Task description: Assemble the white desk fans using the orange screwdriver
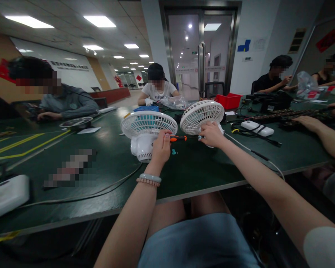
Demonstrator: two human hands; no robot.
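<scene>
I'm seeing my left hand (162,147) grasping an orange-and-black screwdriver (179,138) at the left white fan (145,136), while my right hand (212,134) is gripping the right white fan (197,118) from behind. Both are sitting back from the near edge of the worktop (201,171); a teal piece (174,152) is lying between them, a red bin (228,101) toward the far edge

An office interior serves here as a small assembly workshop. Rectangular ceiling light panels (99,21), a metal-framed glass double door (181,44) and wall lettering (69,66) mark it as an office. Several seated people (158,89), one wearing white gloves (149,101), work around a dark green worktable (192,175) bearing white electric fans (142,146) and a red plastic bin (229,101).
</scene>
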